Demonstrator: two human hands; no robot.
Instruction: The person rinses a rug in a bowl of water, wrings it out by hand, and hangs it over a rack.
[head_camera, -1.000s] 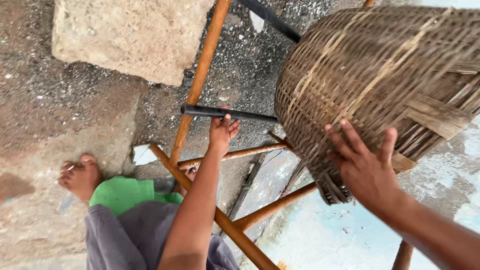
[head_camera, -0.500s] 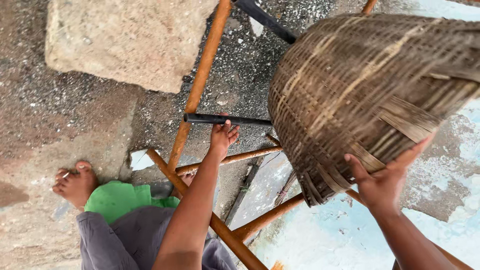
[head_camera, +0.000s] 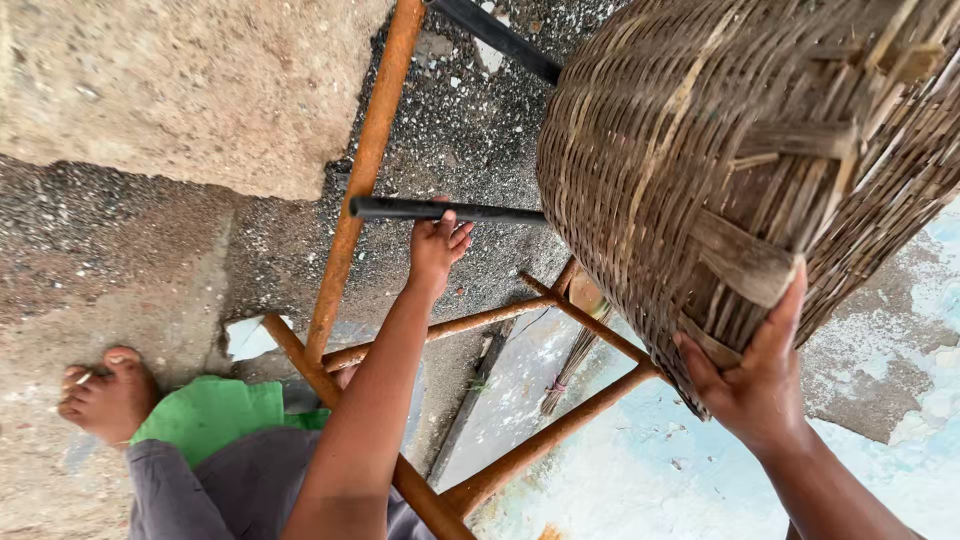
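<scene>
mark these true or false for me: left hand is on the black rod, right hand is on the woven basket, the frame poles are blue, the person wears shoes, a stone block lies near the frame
1. The left hand grips the black rod. True.
2. The right hand is on the woven basket. True; it is at the basket's lower edge.
3. The frame poles are blue. False: they are rusty orange-brown.
4. The person wears shoes. False: the foot in view is bare.
5. A stone block lies on the ground beside the frame. True.
</scene>
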